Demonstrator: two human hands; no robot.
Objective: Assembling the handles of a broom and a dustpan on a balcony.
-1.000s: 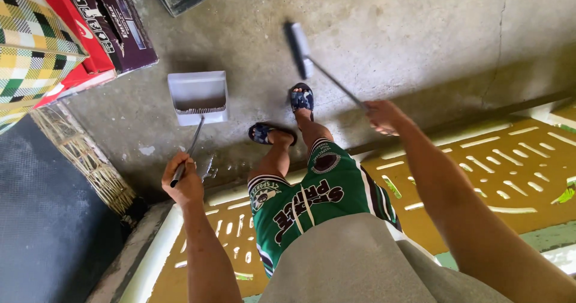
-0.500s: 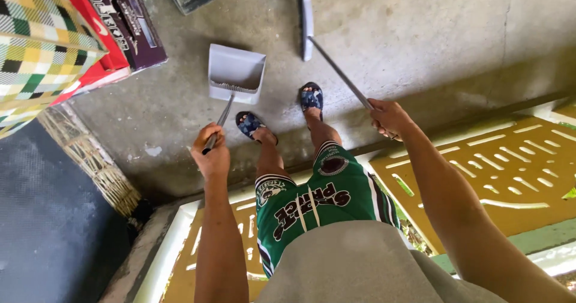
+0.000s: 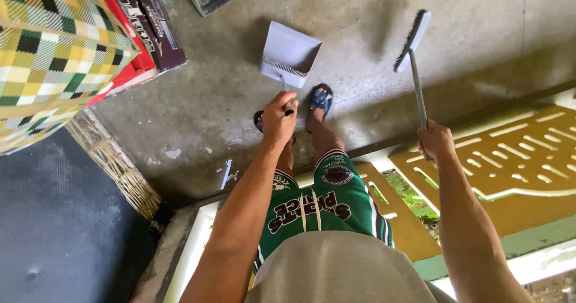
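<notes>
Over a bare grey concrete floor [image 3: 372, 69], our left hand [image 3: 279, 120] grips the grey plastic dustpan [image 3: 289, 56] by its handle; our right hand [image 3: 436, 142] clasps the long-handled grey brush [image 3: 413, 39], raised.

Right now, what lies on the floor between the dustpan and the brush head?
Nothing: in the head view, only bare concrete floor lies between the dustpan and the brush head.
</notes>
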